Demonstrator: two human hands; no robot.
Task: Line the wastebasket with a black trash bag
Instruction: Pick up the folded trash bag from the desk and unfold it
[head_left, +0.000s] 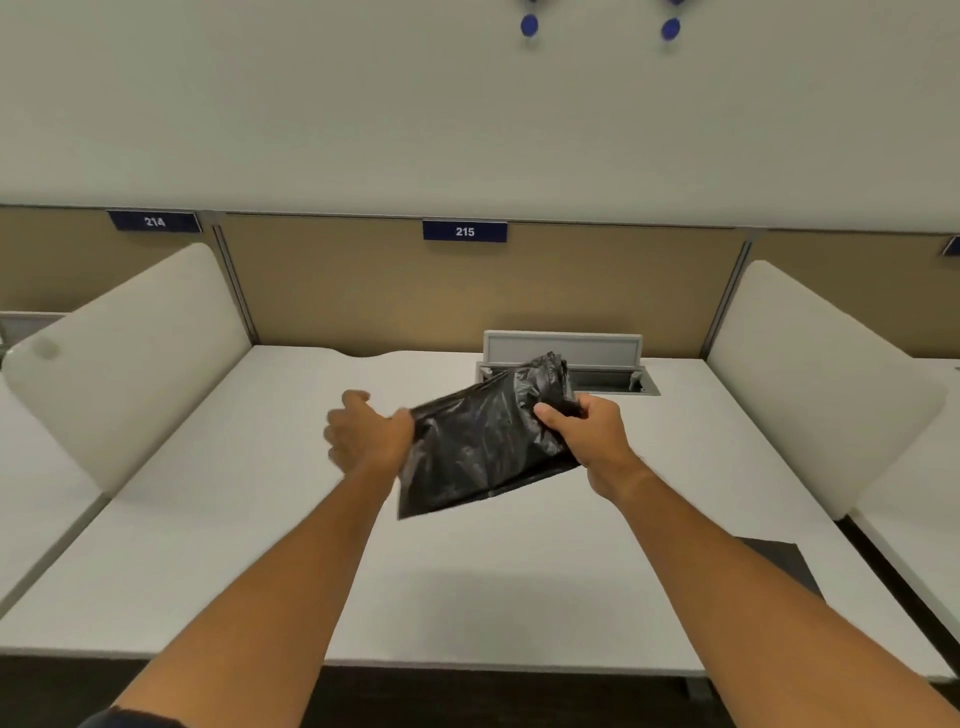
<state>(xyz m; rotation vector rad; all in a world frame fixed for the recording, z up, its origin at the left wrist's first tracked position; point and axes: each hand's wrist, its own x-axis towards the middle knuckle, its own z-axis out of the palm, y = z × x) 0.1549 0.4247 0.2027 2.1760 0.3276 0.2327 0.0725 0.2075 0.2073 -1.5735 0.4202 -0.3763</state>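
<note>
Both arms are out over the white desk (260, 545), and the black trash bag (478, 441) is up in the air between the hands, above the middle of the desk toward its far edge. The left hand (363, 434) pinches the bag's left edge, thumb on top. The right hand (587, 431) is clamped on the bunched, crumpled upper right end. The bag is folded flat, tilted, its lower corner hanging toward the near edge.

Behind the bag, at the desk's far edge, the grey cable box (613, 382) sits with its lid (563, 348) propped upright; the recess is open, and what lies inside is too dark and partly hidden by the bag to tell.

White side dividers stand along the left edge (130, 358) and the right edge (815, 384). On the tan back panel (363, 291), a blue label reading 215 (464, 231). A dark flat sheet (784, 566) lies at the near right corner.
</note>
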